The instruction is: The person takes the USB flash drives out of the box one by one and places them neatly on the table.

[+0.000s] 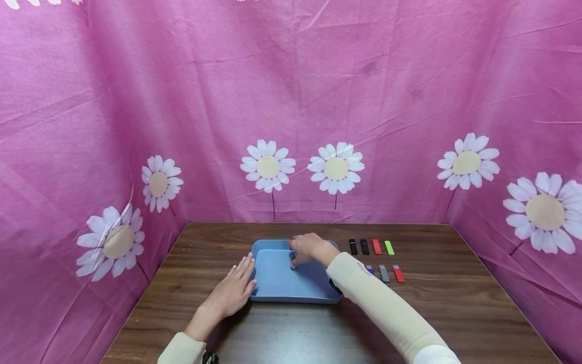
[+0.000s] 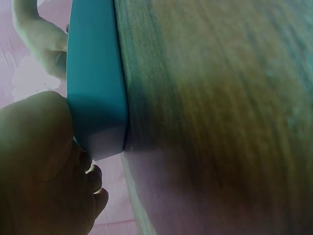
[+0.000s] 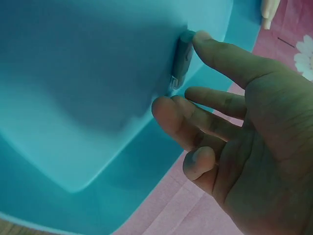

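Note:
A blue rectangular tray [image 1: 279, 285] lies on the wooden table. My left hand [image 1: 231, 289] rests against its left side, fingers straight and close together; the left wrist view shows that hand by the tray's outer wall [image 2: 95, 63]. My right hand [image 1: 311, 247] reaches down into the tray, back of the hand upward. In the right wrist view, a dark grey USB flash drive [image 3: 182, 58] is low over or on the tray's floor, between the thumb and the curled fingers. The thumb tip touches one end; the fingertips meet the metal connector end.
Right of the tray, several flash drives stand in two rows: black [image 1: 353, 246], black [image 1: 365, 246], red [image 1: 376, 246] and green [image 1: 389, 247] behind; purple [image 1: 369, 270], grey [image 1: 384, 273] and red [image 1: 398, 273] in front, partly by the right sleeve. A pink flowered curtain [image 1: 300, 91] surrounds the table.

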Tool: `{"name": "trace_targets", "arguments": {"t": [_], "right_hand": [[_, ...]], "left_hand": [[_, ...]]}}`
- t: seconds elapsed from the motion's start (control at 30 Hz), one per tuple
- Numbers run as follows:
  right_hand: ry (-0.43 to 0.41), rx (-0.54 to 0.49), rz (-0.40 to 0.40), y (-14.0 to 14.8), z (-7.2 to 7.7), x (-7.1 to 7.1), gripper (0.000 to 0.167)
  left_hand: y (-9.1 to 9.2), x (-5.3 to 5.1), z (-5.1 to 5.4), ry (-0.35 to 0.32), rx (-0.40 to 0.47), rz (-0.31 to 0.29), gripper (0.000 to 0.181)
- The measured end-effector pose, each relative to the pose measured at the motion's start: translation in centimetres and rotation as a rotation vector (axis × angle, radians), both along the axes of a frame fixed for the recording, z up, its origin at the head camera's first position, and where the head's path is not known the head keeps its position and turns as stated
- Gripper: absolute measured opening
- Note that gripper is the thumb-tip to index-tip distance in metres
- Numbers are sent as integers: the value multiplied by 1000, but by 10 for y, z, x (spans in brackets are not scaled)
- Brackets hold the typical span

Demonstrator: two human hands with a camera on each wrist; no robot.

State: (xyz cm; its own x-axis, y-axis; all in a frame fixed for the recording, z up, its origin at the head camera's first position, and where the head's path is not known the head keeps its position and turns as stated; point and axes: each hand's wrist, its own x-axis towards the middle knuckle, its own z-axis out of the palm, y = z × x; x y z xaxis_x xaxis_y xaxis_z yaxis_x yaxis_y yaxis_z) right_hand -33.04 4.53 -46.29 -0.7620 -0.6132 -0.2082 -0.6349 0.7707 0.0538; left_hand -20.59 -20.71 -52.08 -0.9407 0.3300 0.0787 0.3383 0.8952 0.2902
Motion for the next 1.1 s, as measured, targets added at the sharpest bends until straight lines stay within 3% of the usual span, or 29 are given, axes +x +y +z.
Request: {"name": "trace_targets", "arguments": {"t": [0.13,0.4,0.77,1.1], "right_hand": [[-8,17,3,-1,-3,1,43],[-3,27,28,-3,-7,2,41],[-23,7,35,-2,-8,3,44],[-11,-14,64,-1,-5,4,47]], "left_hand": [[-1,-1,-2,24,1,-10,61],[3,2,7,-27,-9,-7,62],[4,4,9,-43,-14,4,61],[3,3,6,5,6,-11,60]]}}
